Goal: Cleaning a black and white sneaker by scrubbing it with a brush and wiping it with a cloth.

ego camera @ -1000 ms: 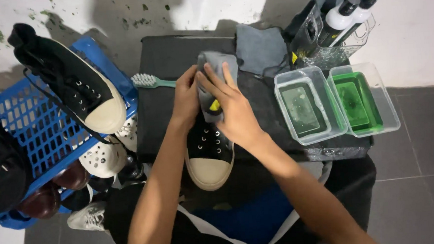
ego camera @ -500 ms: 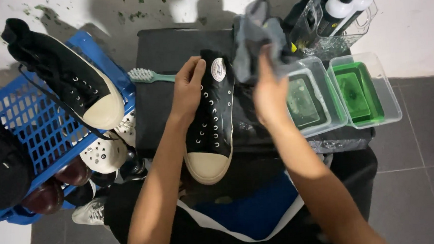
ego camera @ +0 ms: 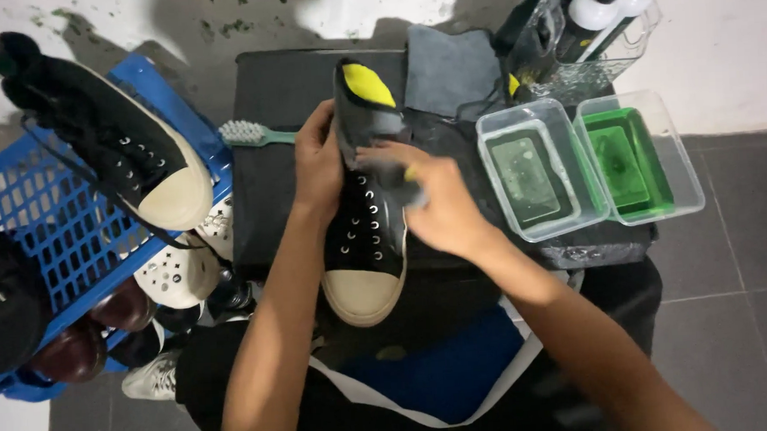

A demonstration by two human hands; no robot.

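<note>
1. Centrally, a black high-top sneaker is lying at the black table's near edge, cream toe cap overhanging it.
2. The left hand is clasping its upper; the right hand is pressing a dark cloth against its side.
3. Farther right, two clear tubs are sitting at the right edge.
4. A grey cloth is lying at the far edge.

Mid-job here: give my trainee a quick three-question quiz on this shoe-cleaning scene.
1. True or false: the left hand grips the black sneaker.
2. What is in the right hand? A) green brush B) dark cloth C) bottle
3. What colour is the liquid in the outer tub?

Key: 1 true; 2 B, a dark cloth pressed on the sneaker; 3 green.
</note>
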